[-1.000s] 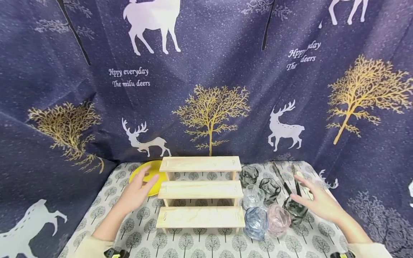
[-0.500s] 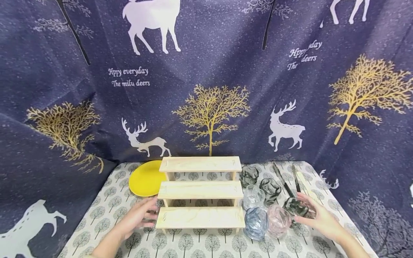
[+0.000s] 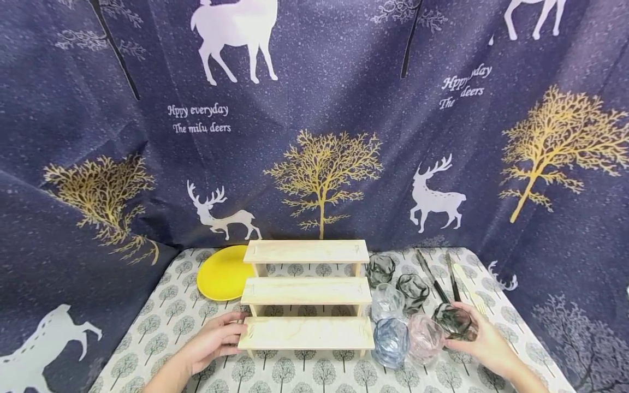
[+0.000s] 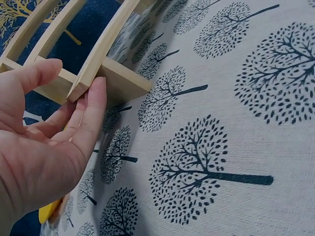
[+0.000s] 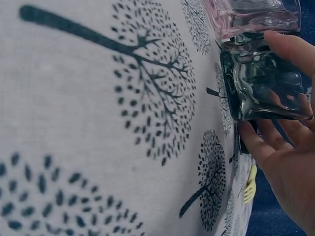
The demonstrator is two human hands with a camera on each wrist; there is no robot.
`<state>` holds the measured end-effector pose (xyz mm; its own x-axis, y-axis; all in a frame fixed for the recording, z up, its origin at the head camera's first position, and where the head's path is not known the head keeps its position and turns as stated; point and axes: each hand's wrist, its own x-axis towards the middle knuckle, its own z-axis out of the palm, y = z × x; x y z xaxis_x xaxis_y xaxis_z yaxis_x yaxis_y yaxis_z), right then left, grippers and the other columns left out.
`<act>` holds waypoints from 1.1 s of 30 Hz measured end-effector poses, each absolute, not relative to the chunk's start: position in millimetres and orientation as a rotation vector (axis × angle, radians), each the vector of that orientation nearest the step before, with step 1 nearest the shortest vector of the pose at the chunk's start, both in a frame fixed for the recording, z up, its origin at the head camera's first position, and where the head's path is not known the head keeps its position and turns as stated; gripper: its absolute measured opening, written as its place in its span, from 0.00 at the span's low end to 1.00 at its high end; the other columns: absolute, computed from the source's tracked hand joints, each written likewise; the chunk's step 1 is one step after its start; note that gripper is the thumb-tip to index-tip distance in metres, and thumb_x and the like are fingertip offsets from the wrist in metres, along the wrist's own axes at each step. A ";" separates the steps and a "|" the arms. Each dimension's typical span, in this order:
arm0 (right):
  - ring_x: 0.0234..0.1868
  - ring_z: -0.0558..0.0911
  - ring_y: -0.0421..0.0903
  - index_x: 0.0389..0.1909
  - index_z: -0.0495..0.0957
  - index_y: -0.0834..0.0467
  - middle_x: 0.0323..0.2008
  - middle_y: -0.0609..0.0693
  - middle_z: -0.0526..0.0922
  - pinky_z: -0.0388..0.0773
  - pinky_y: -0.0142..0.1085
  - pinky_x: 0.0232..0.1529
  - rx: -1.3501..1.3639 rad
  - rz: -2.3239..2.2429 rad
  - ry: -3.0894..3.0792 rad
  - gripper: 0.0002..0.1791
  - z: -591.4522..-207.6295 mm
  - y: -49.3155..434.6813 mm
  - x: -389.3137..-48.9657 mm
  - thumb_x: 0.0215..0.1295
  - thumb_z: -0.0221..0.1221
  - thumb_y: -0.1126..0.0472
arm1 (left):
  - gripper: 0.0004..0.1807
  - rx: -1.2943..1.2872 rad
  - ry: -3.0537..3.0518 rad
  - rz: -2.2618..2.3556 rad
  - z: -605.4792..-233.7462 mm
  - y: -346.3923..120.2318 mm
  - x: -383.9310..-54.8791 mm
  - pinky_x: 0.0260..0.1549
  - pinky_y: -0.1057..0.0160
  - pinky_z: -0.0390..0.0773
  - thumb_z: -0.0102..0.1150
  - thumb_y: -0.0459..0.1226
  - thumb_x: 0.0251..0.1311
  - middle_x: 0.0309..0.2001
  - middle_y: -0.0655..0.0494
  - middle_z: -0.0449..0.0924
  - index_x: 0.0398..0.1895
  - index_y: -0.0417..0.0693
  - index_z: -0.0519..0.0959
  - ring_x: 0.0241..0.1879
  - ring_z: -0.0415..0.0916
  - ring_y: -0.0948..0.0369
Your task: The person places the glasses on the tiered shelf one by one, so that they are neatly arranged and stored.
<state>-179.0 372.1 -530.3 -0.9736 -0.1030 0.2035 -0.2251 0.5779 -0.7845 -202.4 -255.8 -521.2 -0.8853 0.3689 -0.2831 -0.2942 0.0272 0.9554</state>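
Observation:
A three-tier wooden stand (image 3: 307, 293) of pale planks rests on the tree-patterned cloth. My left hand (image 3: 214, 339) is at the left end of its lowest plank. In the left wrist view the fingers (image 4: 93, 101) touch the plank's end from below, with the thumb raised apart. At the right, my right hand (image 3: 484, 341) holds a dark grey glass cup (image 3: 452, 321), thumb on one side and fingers round the other. The right wrist view shows this dark cup (image 5: 263, 81) beside a pink glass cup (image 5: 261, 14). A blue glass cup (image 3: 391, 343) stands left of the pink one.
A yellow plate (image 3: 223, 273) lies behind the left hand, partly behind the stand. A clear glass cup (image 3: 386, 302) and two more dark cups are right of the stand. Black-handled knives (image 3: 437, 284) and a cream fork (image 3: 475, 299) lie beyond. Dark deer-print fabric (image 3: 319, 109) hangs behind.
Both hands have come down from above the cloth. The left hand has moved down from the plate to the lowest plank. The right hand has closed round the dark glass cup.

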 end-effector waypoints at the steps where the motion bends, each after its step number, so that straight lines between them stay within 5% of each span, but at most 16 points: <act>1: 0.50 0.80 0.39 0.72 0.65 0.64 0.56 0.63 0.78 0.80 0.29 0.45 0.273 1.363 -2.669 0.47 -530.9 371.9 -178.8 0.54 0.79 0.62 | 0.39 0.075 1.848 1.908 -522.3 -255.7 -202.6 0.49 0.52 0.84 0.57 0.39 0.75 0.50 0.46 0.85 0.76 0.23 0.53 0.47 0.85 0.52; 20: 0.47 0.82 0.41 0.68 0.71 0.62 0.53 0.62 0.81 0.82 0.29 0.44 0.202 1.428 -2.579 0.43 -534.6 373.8 -176.6 0.51 0.80 0.65 | 0.41 0.073 1.838 1.896 -528.7 -255.4 -203.6 0.50 0.52 0.84 0.61 0.36 0.72 0.54 0.47 0.83 0.78 0.26 0.52 0.50 0.84 0.50; 33: 0.55 0.69 0.21 0.73 0.67 0.59 0.62 0.61 0.77 0.72 0.29 0.55 0.109 1.256 -2.689 0.43 -502.1 381.9 -178.4 0.60 0.76 0.54 | 0.42 0.026 1.854 1.889 -525.2 -253.5 -201.8 0.49 0.52 0.84 0.62 0.34 0.71 0.52 0.47 0.83 0.77 0.24 0.51 0.48 0.84 0.51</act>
<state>-178.4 381.9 -502.1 -0.9826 0.0065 0.1857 -0.1382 0.6420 -0.7541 -201.8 -253.5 -525.2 -0.8800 0.3516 -0.3193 -0.3260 0.0418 0.9444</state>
